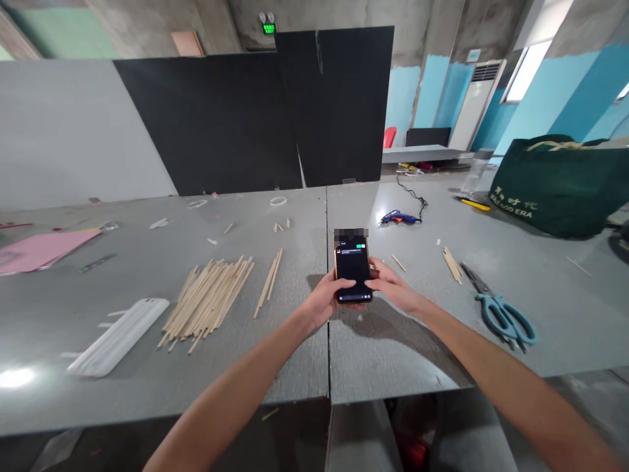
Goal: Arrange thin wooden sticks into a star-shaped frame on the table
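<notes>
A black smartphone (352,269) with a lit dark screen is held upright above the grey table (383,354), over the seam between two tabletops. My left hand (324,303) grips its left edge, thumb lying across the lower screen. My right hand (393,285) wraps the right edge, thumb touching the screen too. Both hands are closed on the phone.
A pile of thin wooden sticks (206,298) lies to the left, beside a white plastic pack (118,335). Teal scissors (501,313) and a few sticks (452,264) lie to the right. A blue glue gun (400,217), a green bag (560,183) and pink paper (42,249) sit farther off.
</notes>
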### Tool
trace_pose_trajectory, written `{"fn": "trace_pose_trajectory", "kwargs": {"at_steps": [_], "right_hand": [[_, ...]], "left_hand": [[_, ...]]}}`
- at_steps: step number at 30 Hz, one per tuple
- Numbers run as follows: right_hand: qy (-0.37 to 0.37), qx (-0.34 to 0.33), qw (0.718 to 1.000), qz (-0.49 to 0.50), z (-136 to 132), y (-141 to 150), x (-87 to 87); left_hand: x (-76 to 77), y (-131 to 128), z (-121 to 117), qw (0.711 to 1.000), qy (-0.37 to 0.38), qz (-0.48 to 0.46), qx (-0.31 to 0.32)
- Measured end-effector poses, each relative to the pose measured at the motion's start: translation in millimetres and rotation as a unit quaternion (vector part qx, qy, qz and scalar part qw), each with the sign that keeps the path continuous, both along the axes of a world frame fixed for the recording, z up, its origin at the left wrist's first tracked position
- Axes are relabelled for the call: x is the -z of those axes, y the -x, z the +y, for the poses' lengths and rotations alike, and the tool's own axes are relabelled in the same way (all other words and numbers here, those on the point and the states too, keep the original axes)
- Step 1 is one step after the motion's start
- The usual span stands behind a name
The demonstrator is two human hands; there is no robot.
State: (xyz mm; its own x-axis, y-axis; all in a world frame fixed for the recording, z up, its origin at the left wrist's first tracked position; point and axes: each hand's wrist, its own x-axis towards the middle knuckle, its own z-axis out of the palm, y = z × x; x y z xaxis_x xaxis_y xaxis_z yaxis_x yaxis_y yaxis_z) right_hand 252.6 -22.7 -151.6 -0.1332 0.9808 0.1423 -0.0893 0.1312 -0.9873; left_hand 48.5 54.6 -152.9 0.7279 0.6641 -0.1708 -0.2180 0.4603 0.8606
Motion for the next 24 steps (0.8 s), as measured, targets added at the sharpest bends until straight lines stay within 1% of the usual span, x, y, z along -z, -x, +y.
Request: {"fn": "trace_pose_trajectory", "kwargs": {"at_steps": [2,7,11,18,24], "right_hand": [[-0.001,-0.018,1.0,-0.004,-1.3,-0.2,-2.9],[-0.011,-0.063,0.997,-0.047,-3.5,-0.4,-8.9],[-0.013,-0.08,0.994,-0.067,-4.7,0.2,-10.7],[-0.023,-0.093,0.994,-0.061,-4.1,0.1,-7.0],[-0.03,-0.087,0.994,-0.058,-4.3,1.3,-8.2]], "left_hand": [[-1.3,0.9,-2.0,1.0,-0.001,-0.006,0.0],[-6.3,1.7,1.0,0.997,0.068,-0.037,-0.001],[-7.7,1.7,4.0,0.994,0.091,-0.061,0.006],[-7.4,2.1,3.9,0.995,0.081,-0.061,0.018],[-6.0,1.7,4.0,0.996,0.065,-0.052,0.012]]}}
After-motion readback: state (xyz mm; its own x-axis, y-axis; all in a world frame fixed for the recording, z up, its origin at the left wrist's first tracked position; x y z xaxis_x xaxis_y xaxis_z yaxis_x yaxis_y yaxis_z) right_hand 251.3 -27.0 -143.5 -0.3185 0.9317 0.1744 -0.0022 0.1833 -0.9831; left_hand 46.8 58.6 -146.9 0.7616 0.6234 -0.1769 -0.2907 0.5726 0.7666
